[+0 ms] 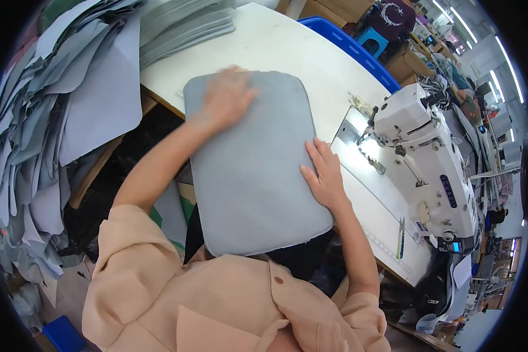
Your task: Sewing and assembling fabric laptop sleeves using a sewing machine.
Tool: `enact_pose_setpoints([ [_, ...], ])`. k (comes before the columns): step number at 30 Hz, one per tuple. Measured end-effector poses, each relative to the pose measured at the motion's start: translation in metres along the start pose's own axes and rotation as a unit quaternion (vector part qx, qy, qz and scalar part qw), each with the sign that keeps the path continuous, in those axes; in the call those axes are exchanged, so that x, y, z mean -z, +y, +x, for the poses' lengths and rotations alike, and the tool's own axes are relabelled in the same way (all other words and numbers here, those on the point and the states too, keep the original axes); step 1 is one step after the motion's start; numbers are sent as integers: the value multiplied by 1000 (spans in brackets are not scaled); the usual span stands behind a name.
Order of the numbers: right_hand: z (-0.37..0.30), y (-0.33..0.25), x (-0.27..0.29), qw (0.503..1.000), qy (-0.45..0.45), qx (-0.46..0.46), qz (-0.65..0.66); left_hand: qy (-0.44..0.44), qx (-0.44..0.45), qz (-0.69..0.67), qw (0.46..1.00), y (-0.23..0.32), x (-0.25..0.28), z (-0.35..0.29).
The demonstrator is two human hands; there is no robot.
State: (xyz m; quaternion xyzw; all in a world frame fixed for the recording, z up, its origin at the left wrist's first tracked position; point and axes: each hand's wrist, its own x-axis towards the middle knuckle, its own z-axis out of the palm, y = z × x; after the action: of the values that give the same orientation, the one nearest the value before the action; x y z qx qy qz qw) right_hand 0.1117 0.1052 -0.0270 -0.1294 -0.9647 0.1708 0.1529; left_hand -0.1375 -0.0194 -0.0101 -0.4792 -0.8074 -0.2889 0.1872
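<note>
A grey-blue fabric panel (255, 170) with rounded corners and stitched-looking edges lies in front of me, partly on the white table and partly over my lap. My left hand (227, 97) is on its far left part; motion smears the fingers, so their closure is unclear. On the panel's right edge rests my right hand (324, 176), open, with fingers stretched out and apart. The panel looks mostly smooth and flat. To the right of that hand stands a white sewing machine (431, 158), its lamp lighting the needle area.
Grey cut fabric pieces (100, 100) hang in a thick pile at the left. A stack of grey panels (185, 26) sits at the far end of the white table (270, 41). Beyond its edge is a blue crate (352, 50). Near the machine lies a thin pointed tool (401, 237).
</note>
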Motion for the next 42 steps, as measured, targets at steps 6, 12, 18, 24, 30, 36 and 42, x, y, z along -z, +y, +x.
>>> enact_pose_setpoints([
  [6, -21, -26, -6, 999, 17, -34, -2, -230, 187, 11, 955, -26, 5, 34],
  [12, -41, -29, 9, 980, 165, -19, 107, -147, 160, -276, 936, -18, 15, 34],
  [18, -1, -41, 85, 934, 328, -38, 140, -82, -61, -256, 961, 47, 63, 38],
  [24, 6, -40, 113, 902, 65, -169, 391, -53, -166, -215, 961, 72, 82, 24],
  [30, 2, -36, 103, 885, -11, -174, 432, -55, -205, -204, 956, 71, 82, 15],
  [36, -3, -40, 91, 848, -2, -212, 486, -92, -207, -185, 956, 78, 86, 8],
  [42, -10, -54, 74, 932, 167, -115, 299, -148, -243, -102, 953, 126, 79, 2],
])
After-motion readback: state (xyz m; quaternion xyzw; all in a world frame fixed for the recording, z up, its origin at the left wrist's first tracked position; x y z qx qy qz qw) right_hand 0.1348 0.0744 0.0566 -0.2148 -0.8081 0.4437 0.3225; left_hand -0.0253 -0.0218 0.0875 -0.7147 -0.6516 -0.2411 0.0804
